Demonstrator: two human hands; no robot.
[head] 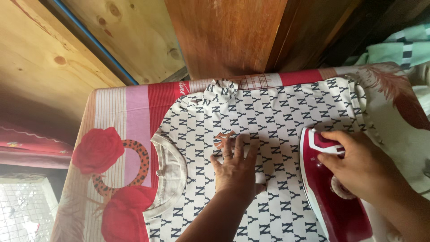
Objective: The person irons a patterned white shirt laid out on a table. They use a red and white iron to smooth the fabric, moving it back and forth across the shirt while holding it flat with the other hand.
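The surface [112, 112] carries a cover printed with stripes and red roses, and the wooden wall stands beyond it at twelve o'clock. On it lies the patterned shirt [268, 116], cream with dark repeated marks, spread flat with its neck opening at nine o'clock and a sleeve folded up at twelve.

The red iron [333, 197] stands on the shirt at about four o'clock of the picture, nose pointing to twelve. The right hand [363, 166] is wrapped around its white-topped handle, fingers closed in a firm grip. The left hand [235, 172] lies flat on the cloth at six o'clock, fingers spread and holding nothing, just pressing the fabric smooth; a ring shows on one finger.

The chief risk, as I judge it, is a burn: the left hand rests just beside the iron's edge at its nine o'clock side, and a sideways stroke would bring the hot plate against the fingers. A lesser one is scorching, should the iron sit too long on one patch. Smaller yet, the folded sleeve at twelve o'clock could be pressed into a crease if the iron passes over it unflattened.
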